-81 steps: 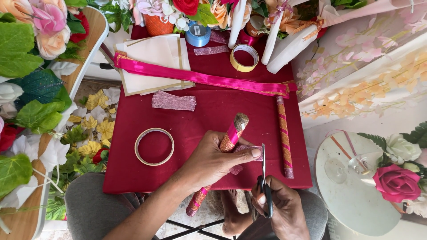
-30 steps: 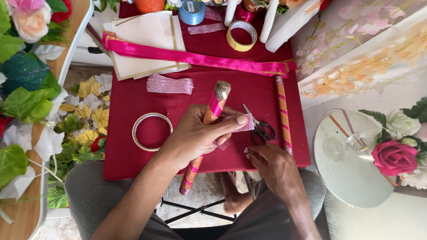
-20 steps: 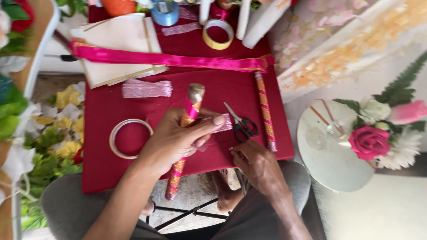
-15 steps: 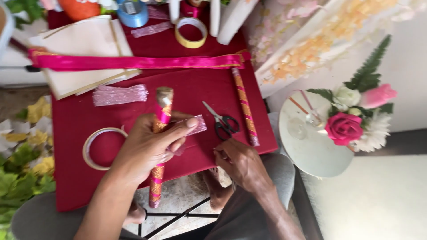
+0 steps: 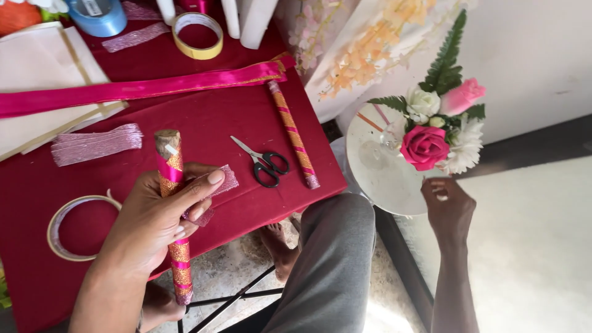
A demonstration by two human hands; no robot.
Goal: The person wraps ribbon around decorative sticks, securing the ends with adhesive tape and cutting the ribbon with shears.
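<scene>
Head view: the left hand [image 5: 154, 225] holds a stick [image 5: 172, 222] wrapped in pink and gold bands, its grip closed round the middle of the shaft, with a short strip of pink glitter ribbon [image 5: 219, 185] pinned under the thumb and forefinger. The stick stands nearly upright over the near edge of the red-covered desk [image 5: 203, 117], its bare brownish top above the fingers and its lower end hanging past the edge. It looks light and stiff, likely easy to turn one-handed; the glitter wrap seems rough enough not to slip, and the middle, where it is held now, is the sound place to take it. The loose ribbon end is soft and could unwind if the thumb lifts.

The right hand [image 5: 447, 206] is well off to the side, at the rim of a round white tray [image 5: 376, 179] that carries artificial flowers [image 5: 438, 132]; its fingers are curled, but I cannot tell whether they hold anything.

Half a second earlier that hand was at the desk edge just below the scissors [image 5: 265, 163]; the scissors lie where they were, beside a second wrapped stick [image 5: 293, 132], and the left hand has kept its hold
</scene>
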